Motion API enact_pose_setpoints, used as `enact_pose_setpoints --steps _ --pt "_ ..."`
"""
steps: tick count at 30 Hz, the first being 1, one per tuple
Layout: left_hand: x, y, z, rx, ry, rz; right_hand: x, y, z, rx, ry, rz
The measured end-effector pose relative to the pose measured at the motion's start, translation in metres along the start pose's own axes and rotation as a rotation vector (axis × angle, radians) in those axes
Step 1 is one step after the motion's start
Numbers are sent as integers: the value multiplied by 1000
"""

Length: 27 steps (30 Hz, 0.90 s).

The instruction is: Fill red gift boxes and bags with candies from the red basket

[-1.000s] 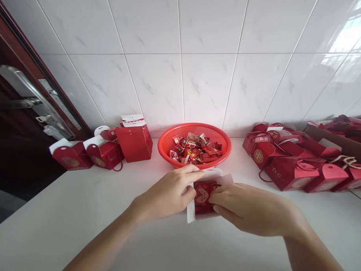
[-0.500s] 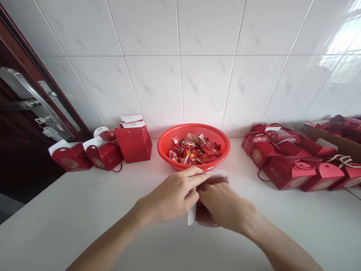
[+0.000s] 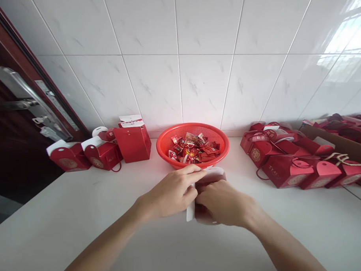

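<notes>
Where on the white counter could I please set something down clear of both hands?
Bare counter lies left of the left hand, in front of the door-side boxes; right of the right hand, in front of the box cluster; and between the forearms, this side of the open box. Crowded: around that box, near the basket, and within the cluster.

1 head-worn view, facing forward and down over the worktop [image 3: 129, 244]
It looks from above the 6 o'clock side, near enough that the left hand [image 3: 169, 192] and right hand [image 3: 225, 202] sit large just below centre; the tiled wall [image 3: 208, 29] spans the 12 o'clock side, the dark door [image 3: 8, 145] cuts in at 9 o'clock, and grouped red boxes [image 3: 285, 172] lie towards 3 o'clock.
</notes>
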<state>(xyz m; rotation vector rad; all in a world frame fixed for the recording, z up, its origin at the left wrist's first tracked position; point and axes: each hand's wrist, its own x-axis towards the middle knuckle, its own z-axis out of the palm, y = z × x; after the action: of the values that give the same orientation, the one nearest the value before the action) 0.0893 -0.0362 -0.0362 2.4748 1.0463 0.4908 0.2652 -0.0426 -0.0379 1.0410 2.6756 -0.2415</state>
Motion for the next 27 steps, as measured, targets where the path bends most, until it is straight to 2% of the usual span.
enact_pose_setpoints --steps 6,9,12,22,27 --pt "4 -8 1 15 4 -62 -25 21 -12 181 101 64" --pt "5 -9 -1 28 -22 -101 -38 28 -18 254 218 18" --pt "6 -11 -3 38 -35 -133 -47 31 -23 337 275 -28" --pt "5 -22 -9 61 -6 -222 -51 39 -22 351 300 -71" --pt "1 -27 -17 71 9 -211 -46 39 -20 345 269 -132"
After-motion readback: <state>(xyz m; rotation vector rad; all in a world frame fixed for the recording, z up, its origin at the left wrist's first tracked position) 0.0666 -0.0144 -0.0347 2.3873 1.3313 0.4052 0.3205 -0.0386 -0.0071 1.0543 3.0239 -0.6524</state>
